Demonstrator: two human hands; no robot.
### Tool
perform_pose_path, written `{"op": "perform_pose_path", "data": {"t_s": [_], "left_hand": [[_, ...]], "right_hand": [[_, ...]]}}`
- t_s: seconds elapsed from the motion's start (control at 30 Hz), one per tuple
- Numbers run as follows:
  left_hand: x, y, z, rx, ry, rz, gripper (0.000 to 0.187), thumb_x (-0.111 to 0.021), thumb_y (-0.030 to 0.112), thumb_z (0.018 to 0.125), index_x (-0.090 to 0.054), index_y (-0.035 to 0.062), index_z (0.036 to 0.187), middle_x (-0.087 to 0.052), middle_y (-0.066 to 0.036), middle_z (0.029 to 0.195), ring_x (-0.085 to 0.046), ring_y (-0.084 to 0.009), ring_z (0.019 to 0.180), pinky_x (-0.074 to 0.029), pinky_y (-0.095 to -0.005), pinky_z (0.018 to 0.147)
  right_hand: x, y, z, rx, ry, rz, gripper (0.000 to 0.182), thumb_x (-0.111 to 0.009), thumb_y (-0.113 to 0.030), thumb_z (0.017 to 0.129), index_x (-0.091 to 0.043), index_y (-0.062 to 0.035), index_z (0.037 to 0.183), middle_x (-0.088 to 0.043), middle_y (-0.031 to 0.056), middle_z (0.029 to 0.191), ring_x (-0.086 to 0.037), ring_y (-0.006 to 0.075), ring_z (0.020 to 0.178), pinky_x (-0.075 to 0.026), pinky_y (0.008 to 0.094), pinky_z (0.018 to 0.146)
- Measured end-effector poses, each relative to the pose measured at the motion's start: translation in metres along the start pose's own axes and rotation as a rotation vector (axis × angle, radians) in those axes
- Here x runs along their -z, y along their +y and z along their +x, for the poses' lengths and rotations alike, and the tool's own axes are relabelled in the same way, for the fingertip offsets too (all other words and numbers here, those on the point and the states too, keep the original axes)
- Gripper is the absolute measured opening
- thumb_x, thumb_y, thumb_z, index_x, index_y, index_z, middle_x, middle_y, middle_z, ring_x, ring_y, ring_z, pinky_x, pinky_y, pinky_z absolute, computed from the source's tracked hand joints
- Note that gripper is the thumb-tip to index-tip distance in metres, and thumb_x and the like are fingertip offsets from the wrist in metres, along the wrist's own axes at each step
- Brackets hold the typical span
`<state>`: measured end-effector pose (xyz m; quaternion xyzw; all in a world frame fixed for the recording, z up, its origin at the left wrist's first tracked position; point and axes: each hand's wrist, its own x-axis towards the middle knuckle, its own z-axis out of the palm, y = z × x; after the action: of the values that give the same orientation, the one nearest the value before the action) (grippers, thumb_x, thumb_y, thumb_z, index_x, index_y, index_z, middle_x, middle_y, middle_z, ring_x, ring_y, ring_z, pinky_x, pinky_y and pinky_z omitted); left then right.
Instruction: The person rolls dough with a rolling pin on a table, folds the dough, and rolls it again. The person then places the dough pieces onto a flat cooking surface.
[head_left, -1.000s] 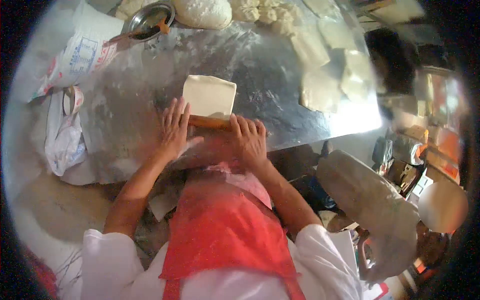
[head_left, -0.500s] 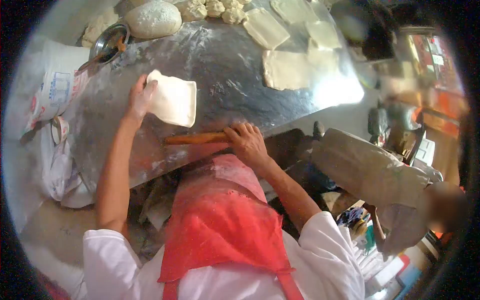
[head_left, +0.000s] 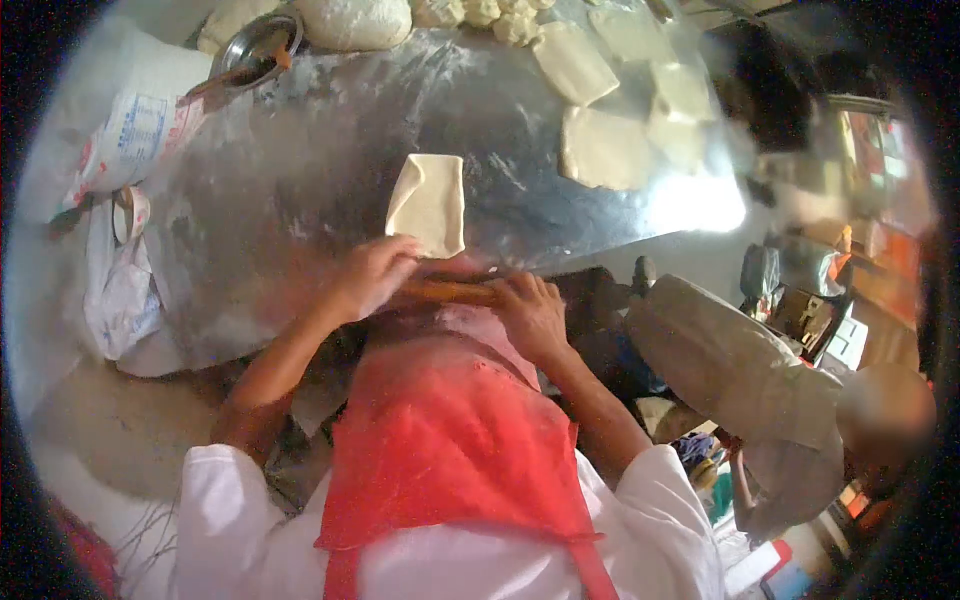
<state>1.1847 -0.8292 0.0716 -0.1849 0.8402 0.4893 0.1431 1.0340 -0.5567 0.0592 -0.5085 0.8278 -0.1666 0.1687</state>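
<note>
A pale rectangular dough sheet lies on the metal worktop in front of me, its left edge folded over. At the sheet's lower left corner is my left hand, open, fingertips right at the dough and thumb apart from them. My right hand is closed over the right part of a wooden rolling pin. The pin lies crosswise along the near edge of the worktop, close to my red apron. Its left end is near my left wrist.
Several flattened dough sheets lie at the far right of the floured metal worktop. A large dough mass and smaller lumps sit at the back. A metal bowl and white sack are left. Another person is at right.
My left hand has brought the dough sheet down and right onto the worktop in front of the rolling pin. My right hand stays on the pin. The view has shifted slightly.
</note>
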Motion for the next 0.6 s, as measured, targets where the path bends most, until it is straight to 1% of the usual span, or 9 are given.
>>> {"op": "perform_pose_path", "data": {"t_s": [0.03,0.1,0.13,0.2,0.27,0.4,0.47,0.5,0.6], "left_hand": [[-0.007,-0.019,-0.008,-0.061,0.298,-0.056,0.039,-0.066,0.019,0.097,-0.060,0.0048,0.132,-0.070,-0.017,0.110,-0.068,-0.0388,0.101,-0.054,-0.0454,0.090],[-0.008,-0.027,0.005,-0.070,0.408,-0.069,0.041,-0.066,0.020,0.097,-0.058,0.0052,0.134,-0.068,-0.017,0.117,-0.066,-0.0383,0.108,-0.052,-0.0459,0.094],[-0.008,-0.033,0.020,-0.092,0.523,-0.069,0.043,-0.067,0.020,0.097,-0.057,0.0056,0.136,-0.066,-0.018,0.124,-0.064,-0.0379,0.115,-0.050,-0.0463,0.099],[0.019,-0.009,0.059,-0.267,0.526,0.605,0.053,-0.069,0.024,0.095,-0.052,0.0096,0.143,-0.056,-0.017,0.143,-0.053,-0.0365,0.132,-0.042,-0.0506,0.110],[0.020,-0.032,0.105,-0.115,0.614,0.527,0.062,-0.072,0.023,0.091,-0.050,0.0118,0.147,-0.049,-0.015,0.152,-0.042,-0.0394,0.142,-0.030,-0.0524,0.121],[0.039,-0.044,0.100,-0.130,0.611,0.255,0.063,-0.075,0.026,0.087,-0.052,0.0125,0.144,-0.049,-0.013,0.152,-0.041,-0.0391,0.143,-0.028,-0.0559,0.120],[0.029,-0.041,0.094,-0.305,0.404,0.341,0.061,-0.076,0.025,0.085,-0.055,0.0131,0.141,-0.049,-0.011,0.151,-0.042,-0.0381,0.143,-0.029,-0.0551,0.120],[0.028,-0.030,0.085,-0.308,0.346,0.584,0.055,-0.074,0.021,0.086,-0.058,0.0130,0.138,-0.053,-0.010,0.147,-0.043,-0.0357,0.142,-0.030,-0.0519,0.120],[0.034,-0.056,0.066,-0.191,0.437,0.620,0.049,-0.073,0.019,0.088,-0.062,0.0147,0.136,-0.055,-0.006,0.145,-0.044,-0.0327,0.143,-0.032,-0.0539,0.117]], "right_hand": [[0.005,-0.002,0.001,0.002,-0.019,0.002,0.042,-0.076,-0.020,0.080,-0.067,-0.0175,0.121,-0.061,0.0070,0.117,-0.060,0.0316,0.107,-0.049,0.0452,0.085],[0.016,-0.004,0.015,0.069,-0.057,-0.036,0.047,-0.068,-0.026,0.090,-0.059,-0.0184,0.136,-0.059,0.0116,0.124,-0.059,0.0338,0.109,-0.047,0.0470,0.089],[0.019,-0.006,0.037,0.090,-0.013,-0.061,0.045,-0.068,-0.027,0.090,-0.060,-0.0167,0.133,-0.059,0.0115,0.126,-0.059,0.0338,0.111,-0.047,0.0472,0.090],[0.016,0.008,0.100,0.118,0.012,-0.089,0.043,-0.068,-0.027,0.090,-0.061,-0.0150,0.131,-0.059,0.0113,0.128,-0.059,0.0338,0.112,-0.047,0.0474,0.090],[0.003,0.032,0.147,0.222,0.046,-0.092,0.041,-0.068,-0.028,0.090,-0.062,-0.0112,0.127,-0.058,0.0120,0.132,-0.059,0.0343,0.116,-0.047,0.0476,0.093],[-0.007,0.039,0.105,0.330,-0.012,-0.015,0.048,-0.073,-0.022,0.083,-0.061,-0.0085,0.127,-0.061,0.0113,0.128,-0.059,0.0325,0.113,-0.049,0.0457,0.090],[-0.012,0.040,0.071,0.438,0.055,0.016,0.046,-0.074,-0.023,0.082,-0.063,-0.0060,0.123,-0.060,0.0112,0.127,-0.059,0.0327,0.114,-0.048,0.0465,0.091],[-0.012,0.035,0.060,0.449,0.071,0.004,0.046,-0.074,-0.023,0.082,-0.063,-0.0060,0.123,-0.060,0.0112,0.127,-0.059,0.0327,0.114,-0.048,0.0465,0.091],[-0.009,0.025,0.035,0.249,-0.106,-0.050,0.046,-0.071,-0.029,0.087,-0.061,-0.0080,0.128,-0.059,0.0110,0.130,-0.058,0.0330,0.111,-0.048,0.0475,0.090]]}}
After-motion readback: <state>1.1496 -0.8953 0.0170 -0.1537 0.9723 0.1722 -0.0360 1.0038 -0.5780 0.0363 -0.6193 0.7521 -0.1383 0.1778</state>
